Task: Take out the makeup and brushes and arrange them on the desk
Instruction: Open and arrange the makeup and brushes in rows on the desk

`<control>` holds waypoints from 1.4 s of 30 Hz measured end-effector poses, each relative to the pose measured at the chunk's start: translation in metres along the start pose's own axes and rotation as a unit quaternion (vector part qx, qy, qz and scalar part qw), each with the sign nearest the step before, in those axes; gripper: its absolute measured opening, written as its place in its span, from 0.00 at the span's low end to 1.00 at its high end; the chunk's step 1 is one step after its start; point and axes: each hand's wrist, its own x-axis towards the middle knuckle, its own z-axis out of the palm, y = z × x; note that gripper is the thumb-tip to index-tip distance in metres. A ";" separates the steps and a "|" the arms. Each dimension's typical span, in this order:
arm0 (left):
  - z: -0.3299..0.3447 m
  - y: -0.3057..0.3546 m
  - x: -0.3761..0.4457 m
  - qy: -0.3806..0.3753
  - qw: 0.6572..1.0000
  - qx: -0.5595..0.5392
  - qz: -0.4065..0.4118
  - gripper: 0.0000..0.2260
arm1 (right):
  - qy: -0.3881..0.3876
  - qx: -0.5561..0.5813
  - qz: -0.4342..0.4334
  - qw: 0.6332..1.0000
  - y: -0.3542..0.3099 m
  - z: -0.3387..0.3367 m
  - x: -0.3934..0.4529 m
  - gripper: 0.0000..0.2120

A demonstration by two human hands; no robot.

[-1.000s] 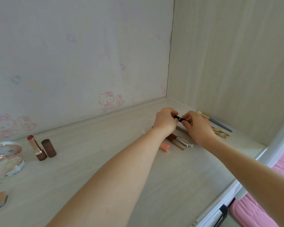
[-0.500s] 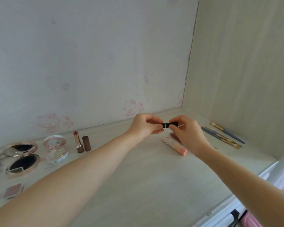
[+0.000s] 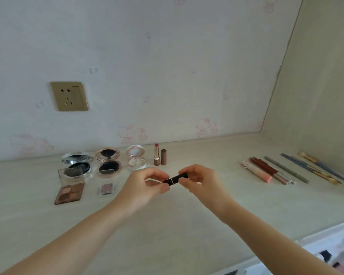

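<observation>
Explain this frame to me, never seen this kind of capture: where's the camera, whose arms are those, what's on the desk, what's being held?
There is no robot here. The one view comes from a wide-angle camera worn on a person's head, looking forward and down, so the arms are the wearer's own. The left hand and right hand each pinch one end of a small black tube above the desk. At the back left lie open compacts and eyeshadow palettes, with an uncapped lipstick standing beside its cap. At the right, pencils and brushes lie in a row.
</observation>
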 end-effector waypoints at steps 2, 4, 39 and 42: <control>-0.020 -0.009 -0.017 0.016 1.000 0.010 -0.003 0.09 | -0.022 -0.007 -0.007 1.000 -0.004 0.022 -0.007 0.06; -0.037 -0.019 -0.033 0.034 0.999 0.019 -0.007 0.09 | -0.044 -0.013 -0.016 0.999 -0.008 0.043 -0.013 0.06; -0.069 -0.062 -0.088 0.075 0.826 0.519 0.209 0.17 | -0.023 -0.286 -0.305 0.908 -0.014 0.122 -0.055 0.10; -0.069 -0.062 -0.089 0.065 0.822 0.526 0.206 0.17 | -0.027 -0.298 -0.309 0.903 -0.013 0.123 -0.054 0.09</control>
